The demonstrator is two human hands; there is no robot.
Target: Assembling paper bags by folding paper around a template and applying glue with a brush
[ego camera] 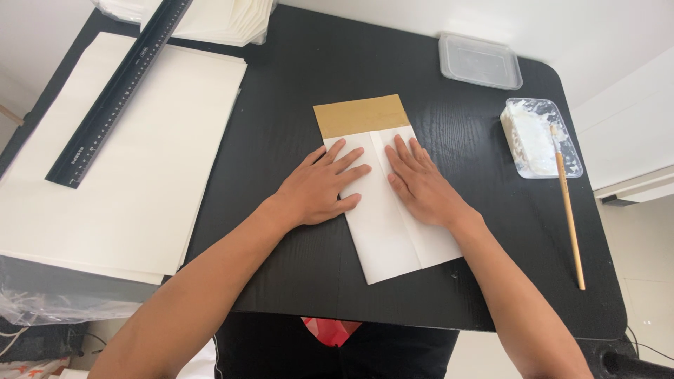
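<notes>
Both hands, left [319, 189] and right [420, 184], lie flat and open, gripping nothing, pressing the folded white paper [393, 231] over brown card [361, 115] at the black tabletop [281, 105] centre; judged creasing flaps, the seam wanting firm smoothing next.

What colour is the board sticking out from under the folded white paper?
Light brown, like cardboard, seen in the head view, above the folded white paper.

Count: 2 hands, left hand [319, 188] and right hand [420, 184]. 1 folded white sheet [393, 231] over 1 brown card [361, 114]. 1 black ruler [116, 95]. 1 brush [569, 214]. 2 plastic trays: glue tray [540, 137], empty tray [479, 61]. 2 paper stacks: big stack [126, 175], far stack [225, 21].
</notes>
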